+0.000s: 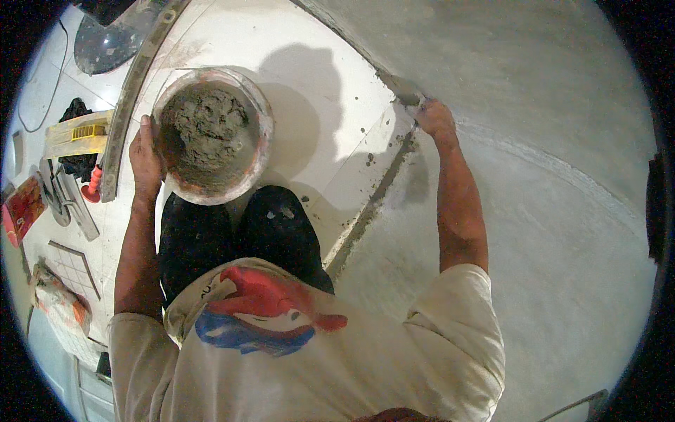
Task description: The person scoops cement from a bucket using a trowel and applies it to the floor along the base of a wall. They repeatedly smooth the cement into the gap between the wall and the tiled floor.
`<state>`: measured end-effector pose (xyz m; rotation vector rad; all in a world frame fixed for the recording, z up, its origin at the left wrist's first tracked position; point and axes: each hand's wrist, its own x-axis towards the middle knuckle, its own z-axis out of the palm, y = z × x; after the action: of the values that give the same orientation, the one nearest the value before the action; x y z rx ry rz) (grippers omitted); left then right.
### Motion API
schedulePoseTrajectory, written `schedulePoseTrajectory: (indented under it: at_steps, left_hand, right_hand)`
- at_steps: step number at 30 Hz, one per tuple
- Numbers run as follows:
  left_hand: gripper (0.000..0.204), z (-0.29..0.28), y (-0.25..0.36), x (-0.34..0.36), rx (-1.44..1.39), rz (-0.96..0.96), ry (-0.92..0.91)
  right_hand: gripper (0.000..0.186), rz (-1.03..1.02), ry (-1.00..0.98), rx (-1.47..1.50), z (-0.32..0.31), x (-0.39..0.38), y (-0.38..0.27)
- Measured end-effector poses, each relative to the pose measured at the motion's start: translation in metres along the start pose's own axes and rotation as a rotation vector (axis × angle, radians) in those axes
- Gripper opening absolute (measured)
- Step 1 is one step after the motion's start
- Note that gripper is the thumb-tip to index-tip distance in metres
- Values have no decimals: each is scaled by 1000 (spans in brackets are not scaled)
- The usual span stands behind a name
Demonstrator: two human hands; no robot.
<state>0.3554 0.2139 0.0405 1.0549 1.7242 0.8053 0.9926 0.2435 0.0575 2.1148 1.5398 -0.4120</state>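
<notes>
A round bucket (264, 133) of wet grey mortar (207, 130) stands on the pale tiled floor in front of my knees. My left hand (145, 158) is closed on its left side, thumb pointing up near the rim and some fingers hidden by the wall of the bucket. With my right arm stretched out, my right hand (436, 118) is in a fist low at the foot of the grey plastered wall (520, 56). It grips what looks like a trowel (404, 91), whose mortar-smeared blade lies along the joint between wall and floor. The handle is hidden in my fist.
A long metal straightedge (133, 98) lies left of the bucket. Beyond it are a yellow float (77, 133), a red-handled tool (92, 186), steel trowels (74, 204), a tile piece (74, 267) and a sack (60, 302). Mortar crumbs (370, 158) dot the floor by a mortar-filled joint (373, 200).
</notes>
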Motion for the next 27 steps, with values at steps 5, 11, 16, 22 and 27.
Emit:
schedulePoseTrajectory:
  at_steps: [5,11,16,22,27]
  left_hand:
    - [71,-9,-23,11,-60,-104,-65]
    - [61,-7,-47,7,-571,-210,-7]
    - [34,-50,-188,25,260,243,-140]
    - [21,-40,-169,39,-212,-246,-374]
    - [14,-48,-183,42,-29,-172,-264]
  right_hand:
    - [46,24,57,31,-20,-15,-4]
    - [42,105,-31,-108,-49,-69,-2]
    - [40,22,-37,-141,-24,-38,-22]
    - [41,87,-72,-197,-23,-23,-28]
    - [44,219,-75,-105,-46,-67,-58]
